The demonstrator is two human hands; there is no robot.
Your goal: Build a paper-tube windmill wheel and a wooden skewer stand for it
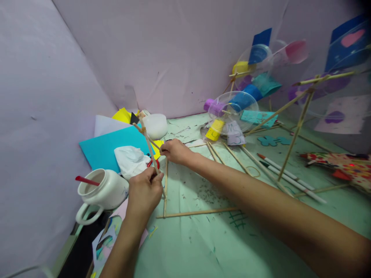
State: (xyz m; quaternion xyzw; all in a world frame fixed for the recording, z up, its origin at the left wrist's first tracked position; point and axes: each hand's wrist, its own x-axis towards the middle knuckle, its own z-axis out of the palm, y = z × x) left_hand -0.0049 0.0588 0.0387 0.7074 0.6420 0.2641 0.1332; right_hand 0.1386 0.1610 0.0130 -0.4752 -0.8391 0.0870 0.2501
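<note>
My left hand [146, 189] is closed round the lower part of a thin wooden stick [150, 150] that leans upright above the table. A second wooden stick [154, 144] crosses it near the top, where a tan binding [143, 130] joins the two. Pinched shut, my right hand [175, 151] grips the lower end of this second stick. Below both hands, several sticks lie as a frame on the table, with one bottom stick [199, 212] running sideways. How the held sticks meet the frame is partly hidden by my left hand.
A white mug [108, 189] with a red-handled tool, crumpled tissue [131, 160] and blue paper [116, 146] are at left. To the right stand stick frames [298, 127] and a clear plastic wheel [252, 106] with paper cups. Pencils [290, 177] lie beside loose sticks on the green table cover [185, 247].
</note>
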